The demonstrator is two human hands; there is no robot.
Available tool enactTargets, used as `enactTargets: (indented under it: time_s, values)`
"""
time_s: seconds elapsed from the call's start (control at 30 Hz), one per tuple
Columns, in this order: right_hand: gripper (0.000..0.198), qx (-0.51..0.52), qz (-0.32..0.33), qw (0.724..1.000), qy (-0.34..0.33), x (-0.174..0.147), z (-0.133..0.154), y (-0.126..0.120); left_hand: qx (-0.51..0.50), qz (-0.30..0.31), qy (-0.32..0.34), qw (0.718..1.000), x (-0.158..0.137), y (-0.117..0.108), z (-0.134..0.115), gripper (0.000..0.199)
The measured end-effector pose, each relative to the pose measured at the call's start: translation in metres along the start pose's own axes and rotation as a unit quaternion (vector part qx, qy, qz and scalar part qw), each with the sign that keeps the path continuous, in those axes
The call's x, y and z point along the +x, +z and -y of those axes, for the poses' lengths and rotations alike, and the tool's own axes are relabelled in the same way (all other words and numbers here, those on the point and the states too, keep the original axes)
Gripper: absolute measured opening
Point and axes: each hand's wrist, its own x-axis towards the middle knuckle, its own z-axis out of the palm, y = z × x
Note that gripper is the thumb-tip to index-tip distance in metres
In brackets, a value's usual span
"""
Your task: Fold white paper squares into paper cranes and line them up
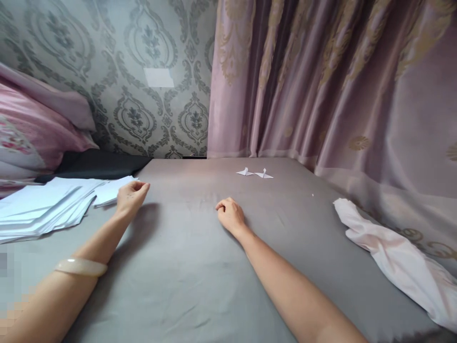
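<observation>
My left hand (131, 196), wearing a pale bangle (81, 267) on the forearm, is raised a little above the grey sheet with thumb and fingers pinched together. Nothing shows between its fingertips. Just behind and to its left lies a small stack of white paper (109, 191), partly covered by the hand. My right hand (231, 215) rests on the grey sheet (185, 257) near the middle, fingers curled in, and no object shows in it. Beyond it sit two folded white paper cranes (245, 172), side by side with wings touching or nearly so.
A larger spread of white paper sheets (43, 207) lies at the left, before a black cloth (100, 164) and pink bedding (46, 124). Crumpled pale fabric (392, 257) lies along the right edge. Pink curtains (285, 85) and a patterned wall (143, 109) close off the back.
</observation>
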Motion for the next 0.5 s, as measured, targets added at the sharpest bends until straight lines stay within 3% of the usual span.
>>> enactTargets:
  time_s: [0.2,0.37,0.5]
  values:
    - [0.029,-0.007,-0.003,1.000,-0.024,0.000,-0.003,0.000,0.002,-0.132,-0.052,0.990,0.017,-0.023,0.022,0.021]
    - [0.028,-0.001,0.008,0.999,-0.047,0.002,-0.005,0.000,0.012,-0.218,-0.120,0.968,0.041,-0.056,0.040,0.018]
    - [0.026,-0.009,0.005,0.998,-0.054,0.005,-0.009,0.002,0.022,-0.254,-0.159,0.954,0.050,-0.074,0.058,0.021]
